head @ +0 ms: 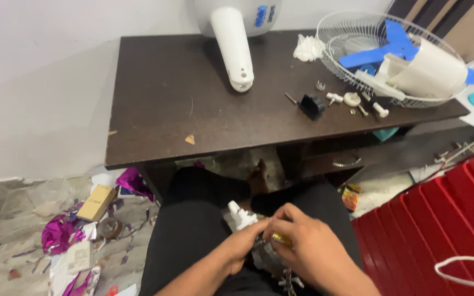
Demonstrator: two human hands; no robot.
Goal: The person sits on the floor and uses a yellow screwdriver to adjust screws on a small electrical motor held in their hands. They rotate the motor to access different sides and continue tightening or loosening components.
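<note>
Over my lap, both hands are closed around a small fan motor assembly (pixel 242 218) with a white plastic end sticking up. My left hand (pixel 241 248) grips it from the left and below. My right hand (pixel 303 246) covers its right side, fingers pinched on a small yellowish part (pixel 281 238). Most of the motor is hidden by my hands. My legs in black trousers (pixel 193 230) fill the space beneath.
A dark wooden table (pixel 193 115) stands ahead with a white fan stand (pixel 236 46), a wire fan guard (pixel 346 41) holding blue blades (pixel 393 46), a black part (pixel 312 105), and small screws and knobs. A red plastic stool (pixel 445 219) is at right. Foil scraps and a cardboard box (pixel 96 201) litter the floor at left.
</note>
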